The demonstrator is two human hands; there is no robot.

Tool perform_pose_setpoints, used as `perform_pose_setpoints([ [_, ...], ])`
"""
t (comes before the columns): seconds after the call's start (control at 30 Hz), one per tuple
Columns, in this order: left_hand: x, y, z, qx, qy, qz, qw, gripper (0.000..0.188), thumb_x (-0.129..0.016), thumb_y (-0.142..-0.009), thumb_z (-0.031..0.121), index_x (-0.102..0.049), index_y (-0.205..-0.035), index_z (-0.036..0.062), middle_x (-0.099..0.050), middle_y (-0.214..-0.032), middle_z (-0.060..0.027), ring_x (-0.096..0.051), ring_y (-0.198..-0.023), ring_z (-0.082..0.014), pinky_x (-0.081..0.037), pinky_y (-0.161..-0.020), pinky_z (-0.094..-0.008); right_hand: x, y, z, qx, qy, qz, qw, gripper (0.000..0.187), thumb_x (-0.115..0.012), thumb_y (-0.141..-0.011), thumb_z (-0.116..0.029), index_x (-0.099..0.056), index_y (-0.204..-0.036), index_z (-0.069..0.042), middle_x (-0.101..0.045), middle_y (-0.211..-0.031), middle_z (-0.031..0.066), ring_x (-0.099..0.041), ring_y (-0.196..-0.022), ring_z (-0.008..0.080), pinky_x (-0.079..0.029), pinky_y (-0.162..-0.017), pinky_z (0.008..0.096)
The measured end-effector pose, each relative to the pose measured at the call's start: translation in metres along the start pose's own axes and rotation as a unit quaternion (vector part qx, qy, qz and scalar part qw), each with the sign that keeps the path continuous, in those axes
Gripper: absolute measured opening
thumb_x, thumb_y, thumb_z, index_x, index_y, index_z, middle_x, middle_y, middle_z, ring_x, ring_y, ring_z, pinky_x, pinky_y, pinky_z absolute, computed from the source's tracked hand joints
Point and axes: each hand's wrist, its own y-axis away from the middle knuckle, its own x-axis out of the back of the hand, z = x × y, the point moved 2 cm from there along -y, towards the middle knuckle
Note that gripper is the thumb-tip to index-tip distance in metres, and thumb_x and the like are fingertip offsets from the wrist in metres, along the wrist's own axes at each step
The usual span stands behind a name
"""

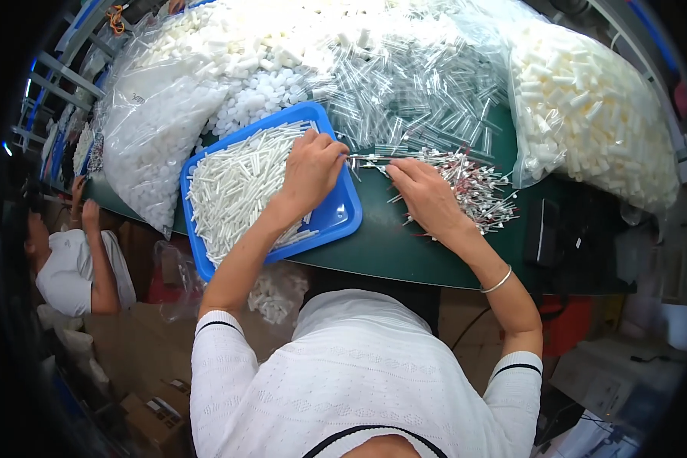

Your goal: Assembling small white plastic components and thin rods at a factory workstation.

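- I take the shallow blue plastic tray (336, 217) as my landmark; it lies tilted on the dark green tabletop (404, 244), its near corner reaching over the table's front edge.
- The tray holds a heap of thin white plastic sticks (233, 187), piled mostly in its left part, with bare blue floor showing toward its right corner.
- My left hand (311, 166) rests over the tray's right rim, fingers curled, the tips pinched on one end of a thin stick-like piece (366, 159) that runs rightward off the tray.
- My right hand (427, 192) lies on the tabletop just to the right of the tray, palm down, fingers bent; its fingertips meet the same thin piece, though I cannot tell how firmly they grip it.
- A loose pile of thin sticks with red and dark tips (477, 183) lies right of the tray, under and beyond the right hand.
- A silver bangle (498, 282) sits on the right wrist.
- Behind the tray stand clear plastic bags: one of small white round caps (153, 130) to its left rear, one of clear slim tubes (412, 84) straight behind, one of white short cylinders (588, 99) far to its right.
- Left of the tray, below the table edge, another person in a white shirt (69, 267) sits with arms raised toward the table.
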Motion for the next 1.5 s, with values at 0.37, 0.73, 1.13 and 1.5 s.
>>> perform_pose_setpoints([
  [0.37,-0.027,-0.051,-0.032,-0.035,-0.195,-0.144,0.97,0.01,-0.062,-0.074,0.013,-0.072,-0.075,0.0127,-0.06,-0.073,-0.0071,-0.056,-0.083,-0.0258,-0.04,-0.074,-0.0405,-0.04,-0.044,0.011,-0.017,0.136,0.012,0.991,0.02,-0.063,-0.076,-0.009,-0.061,-0.095,-0.003,-0.055,-0.096,0.0108,-0.052,-0.096,0.0269,-0.043,-0.08,0.0394],
  [0.73,-0.031,-0.072,-0.03,0.0,-0.169,-0.287,0.943,0.012,-0.064,-0.06,0.014,-0.066,-0.07,0.0088,-0.065,-0.075,-0.0105,-0.06,-0.082,-0.0283,-0.038,-0.075,-0.0433,-0.043,-0.044,0.005,-0.019,0.07,0.02,0.997,0.02,-0.068,-0.078,-0.017,-0.064,-0.094,-0.006,-0.056,-0.096,0.0084,-0.053,-0.097,0.0255,-0.042,-0.081,0.0395],
  [1.13,-0.036,-0.069,-0.024,-0.014,-0.118,-0.346,0.931,0.004,-0.066,-0.064,0.015,-0.065,-0.063,0.0118,-0.064,-0.067,-0.0081,-0.061,-0.073,-0.0278,-0.036,-0.072,-0.0401,-0.022,-0.028,0.02,-0.003,0.202,-0.03,0.979,0.005,-0.061,-0.076,-0.012,-0.064,-0.079,-0.008,-0.06,-0.084,0.0056,-0.056,-0.092,0.0209,-0.042,-0.08,0.0344],
  [1.5,-0.022,-0.061,-0.003,-0.041,0.012,-0.392,0.919,0.014,-0.062,-0.069,0.017,-0.067,-0.08,0.0099,-0.067,-0.077,-0.0072,-0.063,-0.081,-0.0273,-0.038,-0.073,-0.0416,0.008,-0.013,0.001,0.032,0.121,0.059,0.99,0.011,-0.061,-0.073,-0.008,-0.062,-0.084,-0.007,-0.059,-0.089,0.0068,-0.055,-0.094,0.0222,-0.042,-0.082,0.0365],
])
